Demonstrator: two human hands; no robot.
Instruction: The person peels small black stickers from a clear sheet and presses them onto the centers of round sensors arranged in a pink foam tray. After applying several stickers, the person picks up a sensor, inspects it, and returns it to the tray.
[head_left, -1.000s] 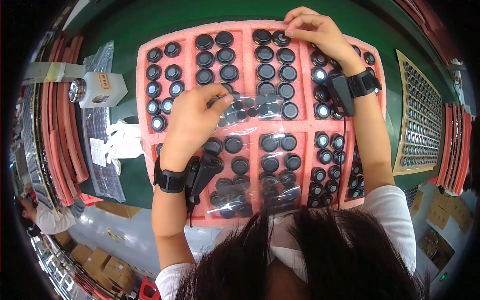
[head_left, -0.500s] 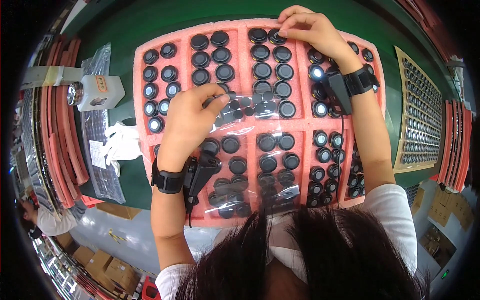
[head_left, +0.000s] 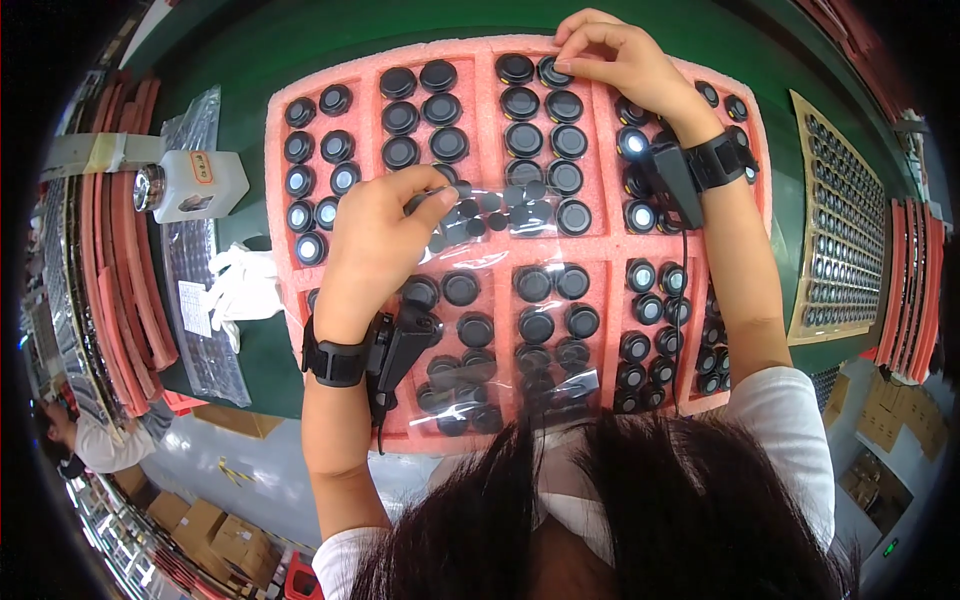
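Note:
A pink foam tray [head_left: 485,55] lies before me, its compartments filled with rows of black round lens-like parts [head_left: 523,138]. My left hand [head_left: 385,235] is closed, thumb and forefinger pinching the edge of a clear plastic sheet [head_left: 490,257]. Black round stickers [head_left: 490,202] dot the sheet's far end, and its near part hangs over the parts below. At the tray's far edge, my right hand [head_left: 635,70] has thumb and forefinger together on one black round part [head_left: 551,72] in a top row. Its other fingers curl above.
A white square bottle [head_left: 205,186] with a metal cap stands at the left, near white gloves [head_left: 245,285] and clear blister trays [head_left: 205,340]. At the right lies a brown board of small round parts [head_left: 843,225]. Red foam stacks [head_left: 908,290] flank the green table [head_left: 300,45].
Almost nothing differs. Both hands keep their places, the left on the sheet and the right at the same round part.

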